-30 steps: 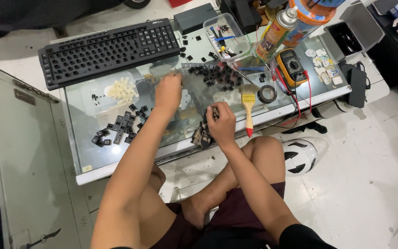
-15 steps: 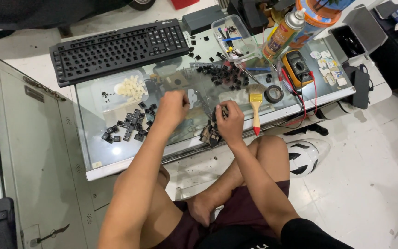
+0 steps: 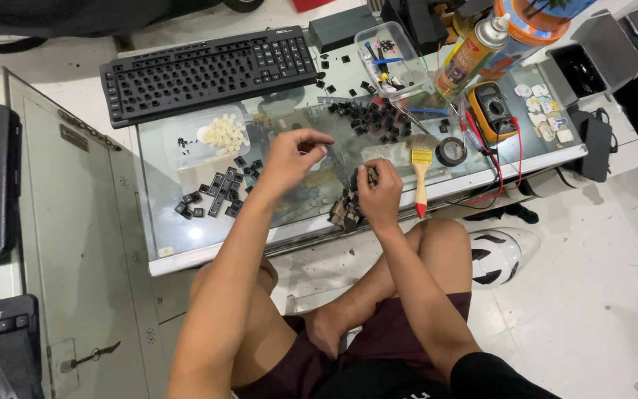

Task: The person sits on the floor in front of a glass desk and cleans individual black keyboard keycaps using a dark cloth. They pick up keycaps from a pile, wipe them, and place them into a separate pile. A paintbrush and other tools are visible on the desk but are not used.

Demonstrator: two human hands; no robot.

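- Head view looks down on a seated person working at a glass tabletop [image 3: 186, 244] with a black keyboard [image 3: 208, 72] at its far side, many of its key sockets bare.
- Left hand [image 3: 289, 159] hovers over the glass with fingers pinched narrow around something small and dark — likely a keycap, though it is too small to tell for sure.
- Right hand [image 3: 379, 193] is closed around a dark bundle [image 3: 346, 212] at the near edge of the tabletop; whether it is a cloth or a cluster of parts I cannot tell.
- Loose black keycaps [image 3: 215, 198] lie scattered just left of the left hand, and a second pile of keycaps [image 3: 367, 120] sits further back, near a clear plastic box [image 3: 389, 55].
- Small white rubber domes [image 3: 224, 134] are heaped between the keyboard and the near keycaps.
- A yellow-handled brush [image 3: 422, 168] lies just right of the right hand, with a roll of black tape [image 3: 450, 151], a multimeter [image 3: 493, 108] and a spray can [image 3: 472, 53] beyond it.
- To handle this step well, I judge the pinch should stay light and on the cap's edges, the piece turned over the glass so that a slip lands on the tabletop — not on the floor — and the sorted piles kept apart.
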